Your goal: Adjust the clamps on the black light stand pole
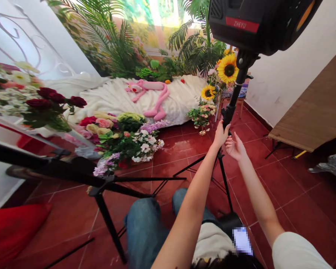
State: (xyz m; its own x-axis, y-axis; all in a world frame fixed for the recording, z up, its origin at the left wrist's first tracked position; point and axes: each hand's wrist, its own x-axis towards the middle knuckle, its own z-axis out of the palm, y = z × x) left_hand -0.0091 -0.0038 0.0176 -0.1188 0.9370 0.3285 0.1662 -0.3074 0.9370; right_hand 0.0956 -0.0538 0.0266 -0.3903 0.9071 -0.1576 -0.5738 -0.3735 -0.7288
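One lamp (257, 31) at 1 o'clock above left hand (220, 136), which wraps its pole (235, 96); right hand (235, 147) at 4 o'clock, half-curled, contact unclear.

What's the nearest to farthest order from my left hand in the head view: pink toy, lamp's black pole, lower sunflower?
1. Black pole: gripped in your left hand.
2. Lower sunflower: left of the pole, beyond the hand.
3. Pink toy: farther left, on the white cloth.
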